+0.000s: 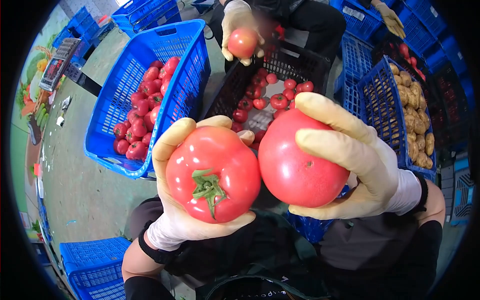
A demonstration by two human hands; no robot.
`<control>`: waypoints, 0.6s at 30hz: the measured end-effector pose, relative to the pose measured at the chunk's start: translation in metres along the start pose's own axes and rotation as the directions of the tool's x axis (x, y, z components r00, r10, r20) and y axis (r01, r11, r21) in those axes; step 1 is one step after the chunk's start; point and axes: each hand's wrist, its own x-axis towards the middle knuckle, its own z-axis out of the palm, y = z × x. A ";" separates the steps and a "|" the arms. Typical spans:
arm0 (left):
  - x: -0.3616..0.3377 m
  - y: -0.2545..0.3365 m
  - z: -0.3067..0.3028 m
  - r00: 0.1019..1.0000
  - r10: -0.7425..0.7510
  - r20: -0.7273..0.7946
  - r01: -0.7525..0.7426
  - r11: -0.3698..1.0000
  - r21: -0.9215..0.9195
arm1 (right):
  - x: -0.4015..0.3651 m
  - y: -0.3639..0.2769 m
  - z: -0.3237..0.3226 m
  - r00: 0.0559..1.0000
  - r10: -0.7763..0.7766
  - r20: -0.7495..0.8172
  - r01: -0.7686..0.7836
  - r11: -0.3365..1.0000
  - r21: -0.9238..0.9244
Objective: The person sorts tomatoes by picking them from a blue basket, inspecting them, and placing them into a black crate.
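Note:
Two large tomatoes are held up close to the camera, side by side and seeming to touch. My left hand [172,220], in a pale yellow glove, is closed around a red tomato [235,165] whose green stem faces me. In my right hand [362,155], gloved alike, is a pinkish-red tomato [295,165] with its smooth blossom end showing. Beyond them stands a black crate [222,97] with several tomatoes on its pale bottom, partly hidden by my hands. To the left a blue basket [192,65] holds a heap of tomatoes [142,115].
Across the black crate, a person's gloved hand [235,22] holds a tomato [243,42]. At right, a blue crate [377,100] is full of potatoes [412,110]. Another gloved hand [391,19] shows at the upper right. A blue crate [95,257] stands at the lower left.

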 end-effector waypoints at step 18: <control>0.001 0.010 0.015 0.801 -0.590 0.102 0.474 0.521 -0.710 | -0.001 0.005 0.021 0.998 -0.056 -0.031 0.061 0.984 0.170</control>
